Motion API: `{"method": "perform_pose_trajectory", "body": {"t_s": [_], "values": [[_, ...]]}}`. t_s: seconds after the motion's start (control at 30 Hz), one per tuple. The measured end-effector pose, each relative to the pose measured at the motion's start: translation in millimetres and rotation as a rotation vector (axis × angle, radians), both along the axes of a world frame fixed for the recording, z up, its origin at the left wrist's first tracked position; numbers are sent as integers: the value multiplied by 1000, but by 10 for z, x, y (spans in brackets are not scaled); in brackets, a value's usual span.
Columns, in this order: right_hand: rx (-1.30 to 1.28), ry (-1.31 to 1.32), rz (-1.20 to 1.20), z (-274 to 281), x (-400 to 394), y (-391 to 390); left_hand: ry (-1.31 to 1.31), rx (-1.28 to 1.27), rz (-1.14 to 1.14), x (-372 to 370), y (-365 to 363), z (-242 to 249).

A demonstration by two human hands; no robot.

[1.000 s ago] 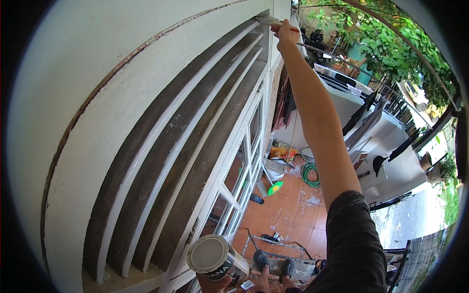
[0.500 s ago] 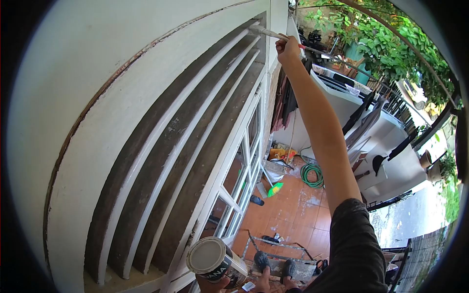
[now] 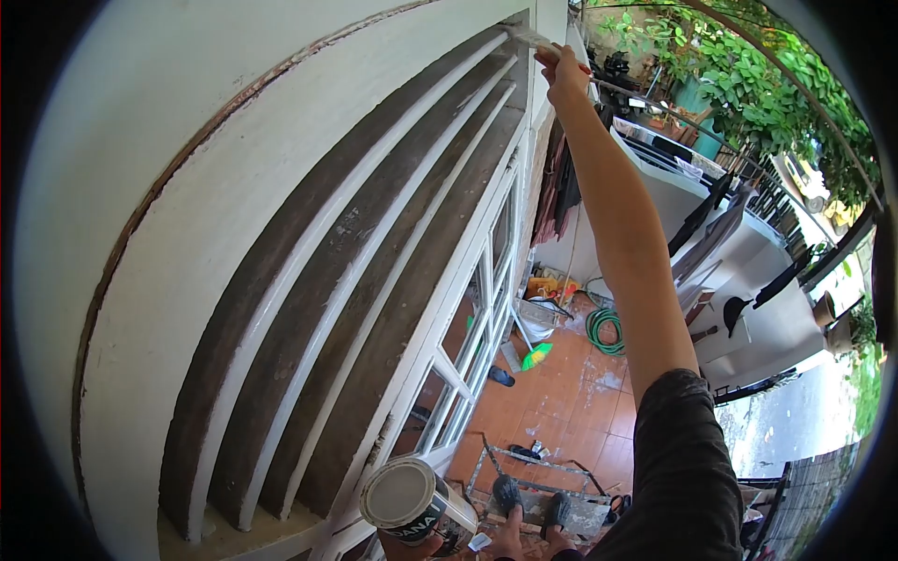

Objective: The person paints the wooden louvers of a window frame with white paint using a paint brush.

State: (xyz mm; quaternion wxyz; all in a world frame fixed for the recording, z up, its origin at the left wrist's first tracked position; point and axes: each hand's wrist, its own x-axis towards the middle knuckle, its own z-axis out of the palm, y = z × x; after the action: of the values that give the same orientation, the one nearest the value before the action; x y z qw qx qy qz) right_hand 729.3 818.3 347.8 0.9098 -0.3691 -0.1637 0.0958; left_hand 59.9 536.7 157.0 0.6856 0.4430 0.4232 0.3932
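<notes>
Up high, right hand [image 3: 564, 67] closed on a thin paintbrush [image 3: 529, 39], bristles at the top far end of the louvre slats [image 3: 374, 271]; left hand [image 3: 404, 548] wrapped under a round metal paint can [image 3: 412, 500]. Best worked in long strokes along the rough dark wood, glossy white edges kept tidy.

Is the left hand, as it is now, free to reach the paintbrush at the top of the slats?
Probably not. The left hand is low, holding the paint can, while the paintbrush is far above in the right hand.
</notes>
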Motion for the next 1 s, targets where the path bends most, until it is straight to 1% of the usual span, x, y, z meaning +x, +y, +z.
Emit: {"method": "perform_pose_trajectory", "body": {"t_s": [0.07,0.23,0.3,0.4,0.47,0.5,0.6,0.63,0.67,0.73,0.8,0.83,1.0], "values": [[-29,-21,58,11,-60,-9,1,1,-1,-5,-1,-8],[-28,39,207,7,-252,-208,4,3,-11,-1,7,3],[11,12,323,-60,-431,-315,8,2,-18,22,12,0],[14,25,497,-110,-987,-685,8,3,-29,63,-6,-5],[5,97,630,-142,-1343,-963,10,5,-39,68,-9,-6],[-24,105,632,-137,-1505,-1094,12,2,-38,66,-28,-5],[2,137,582,-266,-1381,-1144,12,2,-40,86,-41,11],[29,111,562,-318,-1224,-1093,7,1,-40,74,-52,-11],[39,139,505,-353,-1071,-1023,8,-2,-36,58,-71,-13],[0,127,382,-430,-699,-855,6,-5,-33,59,-49,11],[26,179,292,-429,-459,-721,5,-8,-25,51,-33,13],[28,136,277,-461,-296,-631,5,-10,-24,40,-42,0],[-28,113,202,-219,-161,-306,12,-23,-26,12,-29,-21]]}}
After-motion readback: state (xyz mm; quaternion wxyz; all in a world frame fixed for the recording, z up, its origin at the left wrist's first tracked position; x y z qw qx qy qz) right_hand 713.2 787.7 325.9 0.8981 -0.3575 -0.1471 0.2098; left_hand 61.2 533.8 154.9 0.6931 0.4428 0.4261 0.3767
